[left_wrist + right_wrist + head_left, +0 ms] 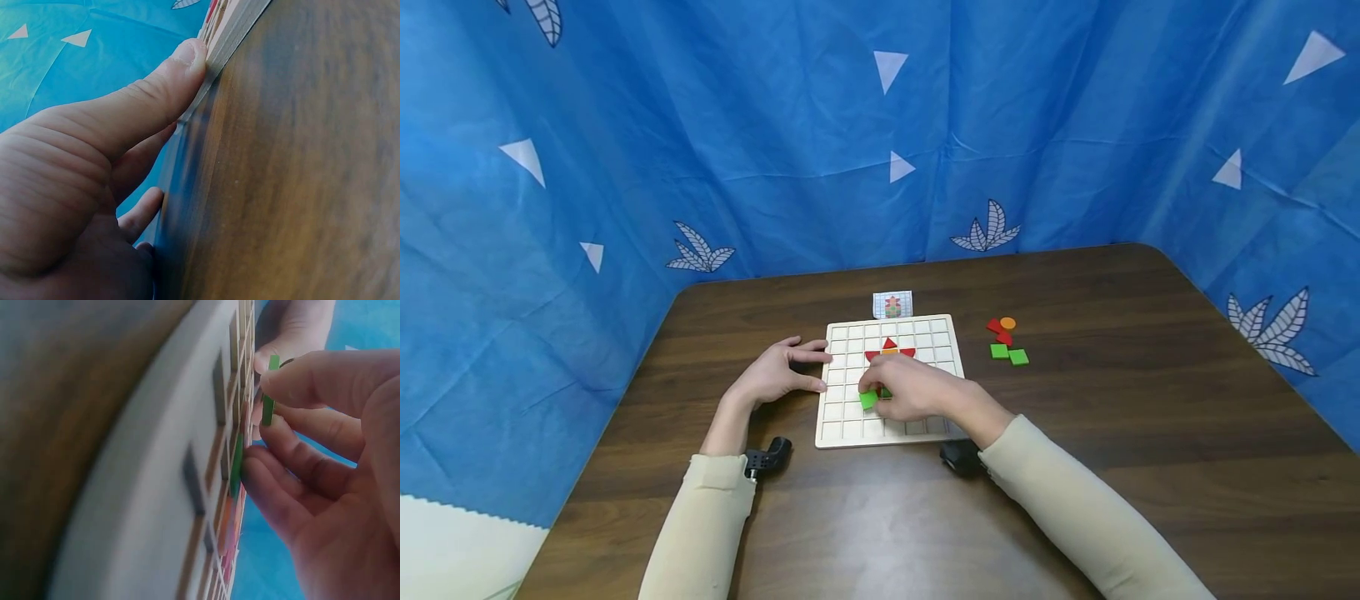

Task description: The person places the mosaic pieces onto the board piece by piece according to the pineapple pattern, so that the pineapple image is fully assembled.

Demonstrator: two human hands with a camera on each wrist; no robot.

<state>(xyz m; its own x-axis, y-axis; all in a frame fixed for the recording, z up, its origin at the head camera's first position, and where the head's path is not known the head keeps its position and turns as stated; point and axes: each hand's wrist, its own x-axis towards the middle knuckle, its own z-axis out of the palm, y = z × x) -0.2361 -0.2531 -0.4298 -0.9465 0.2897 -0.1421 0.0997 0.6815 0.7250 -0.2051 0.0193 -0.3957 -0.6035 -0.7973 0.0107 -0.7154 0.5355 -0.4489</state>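
A pale gridded board lies on the table, with red pieces and an orange piece in its cells. My right hand is over the middle of the board. Its thumb and fingers pinch a green square tile, held on edge just off the grid. Another green piece sits on the board under the lower fingertips. My left hand rests at the board's left edge, thumb and fingers extended against it. Part of the grid is hidden under the right hand.
Right of the board lie loose green squares, red pieces and an orange disc. A small printed pattern card lies behind the board. The brown table meets a blue curtain at the back.
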